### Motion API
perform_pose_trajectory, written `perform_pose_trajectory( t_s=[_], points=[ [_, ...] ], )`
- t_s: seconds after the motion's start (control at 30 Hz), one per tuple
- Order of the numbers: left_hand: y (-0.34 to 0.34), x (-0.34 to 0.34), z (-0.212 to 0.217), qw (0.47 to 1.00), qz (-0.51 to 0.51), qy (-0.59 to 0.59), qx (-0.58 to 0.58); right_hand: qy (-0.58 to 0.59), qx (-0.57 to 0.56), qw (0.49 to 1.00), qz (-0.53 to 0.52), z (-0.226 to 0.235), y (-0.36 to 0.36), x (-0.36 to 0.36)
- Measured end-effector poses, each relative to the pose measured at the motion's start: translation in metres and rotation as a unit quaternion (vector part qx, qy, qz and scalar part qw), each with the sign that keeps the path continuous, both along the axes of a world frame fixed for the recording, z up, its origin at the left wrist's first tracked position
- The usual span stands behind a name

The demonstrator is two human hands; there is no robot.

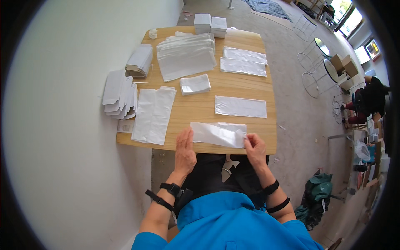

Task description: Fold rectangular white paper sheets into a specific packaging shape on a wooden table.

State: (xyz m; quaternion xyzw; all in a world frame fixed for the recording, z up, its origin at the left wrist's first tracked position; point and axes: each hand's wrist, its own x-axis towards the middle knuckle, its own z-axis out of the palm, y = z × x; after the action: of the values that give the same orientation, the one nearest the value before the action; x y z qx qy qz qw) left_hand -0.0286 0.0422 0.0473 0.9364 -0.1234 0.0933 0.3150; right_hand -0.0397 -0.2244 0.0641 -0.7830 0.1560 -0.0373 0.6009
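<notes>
Hands (184,150) (255,149), crinkled translucent pouch (218,134), wooden table (200,106)

We are noting a glossy clear plastic bag (218,134) lying on the smooth, matt wooden table (250,41); beside it, matt white paper sheets (152,116).

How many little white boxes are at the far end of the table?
2: one white box on the left, the other white box touching its right side. More may hide behind them.

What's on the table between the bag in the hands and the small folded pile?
In the head view, only bare wood lies between the bag and the folded pile.
</notes>
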Motion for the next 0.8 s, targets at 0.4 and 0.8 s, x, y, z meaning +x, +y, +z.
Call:
perform_pose_trajectory(
  t_s=[0.4,0.8],
  points=[
    [-0.041,0.032,-0.024,0.97,-0.164,0.027,0.177,-0.025,-0.036,0.994,-0.099,-0.019,-0.069,0.007],
    [-0.04,0.04,-0.039,0.961,-0.185,0.025,0.205,-0.009,-0.006,0.988,-0.157,-0.035,-0.085,0.002]
  ],
)
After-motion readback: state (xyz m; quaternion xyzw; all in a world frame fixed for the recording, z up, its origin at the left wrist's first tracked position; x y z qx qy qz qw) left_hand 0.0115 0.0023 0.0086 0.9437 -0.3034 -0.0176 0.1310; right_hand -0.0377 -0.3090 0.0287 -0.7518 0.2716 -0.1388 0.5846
